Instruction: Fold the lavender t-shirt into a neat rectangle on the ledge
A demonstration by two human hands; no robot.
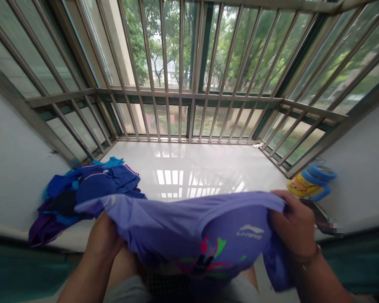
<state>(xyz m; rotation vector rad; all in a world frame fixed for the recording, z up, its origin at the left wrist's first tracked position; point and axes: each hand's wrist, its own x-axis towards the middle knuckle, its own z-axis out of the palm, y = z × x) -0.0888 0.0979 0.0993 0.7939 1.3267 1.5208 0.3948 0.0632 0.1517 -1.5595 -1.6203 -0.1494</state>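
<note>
A purple shirt (177, 223) with a white logo and a pink and green print hangs stretched between my two hands, above my lap. My left hand (105, 237) is closed on its left part, near a small white logo. My right hand (292, 223) grips the fabric at the right, beside the neckline, and a sleeve dangles below it. A dark band circles my right wrist. The fingertips of both hands are partly hidden by the cloth.
A pile of blue and dark purple clothes (97, 185) lies at the left on the glossy white sill (189, 164). At the right stand a blue and yellow bottle (311, 181) and a dark flat object (318, 216). Metal window bars (180, 101) rise behind.
</note>
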